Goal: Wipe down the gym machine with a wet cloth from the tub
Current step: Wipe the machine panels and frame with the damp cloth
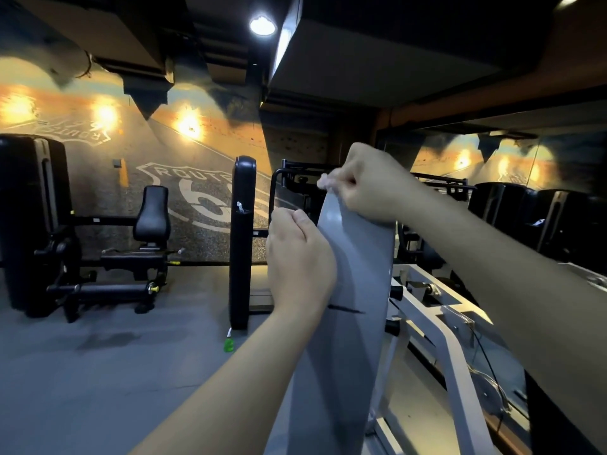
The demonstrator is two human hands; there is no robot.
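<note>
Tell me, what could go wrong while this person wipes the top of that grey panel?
The right hand pinches only a small bunch of cloth at the top edge of the grey panel; it might slip and drop behind. Water from it could run down toward the thin cables by the white frame. The left hand seems to hold the panel's side edge, so a wet surface might let it slide.
</note>
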